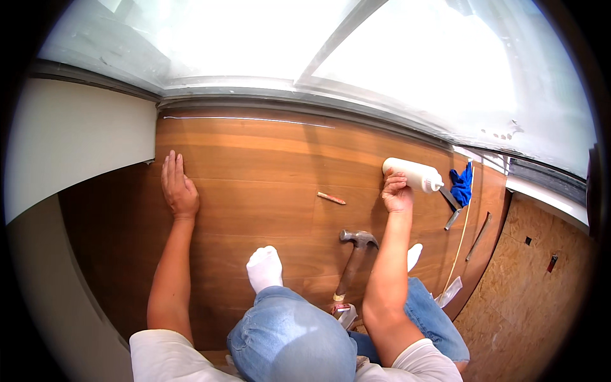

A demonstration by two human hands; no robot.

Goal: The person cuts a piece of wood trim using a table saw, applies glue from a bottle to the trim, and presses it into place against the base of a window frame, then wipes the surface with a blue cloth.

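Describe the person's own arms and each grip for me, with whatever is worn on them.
The left arm and right arm come out of short, plain, off-white sleeves and are bare below them. The left grip and right grip are ungloved; no watch or bracelet shows.

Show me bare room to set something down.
The widest bare patch of brown wooden floor lies between the left hand and the short reddish stick. A narrower one separates that stick from the white plastic squeeze bottle in the right hand. It's crowded right of the bottle, around the crumpled blue cloth.
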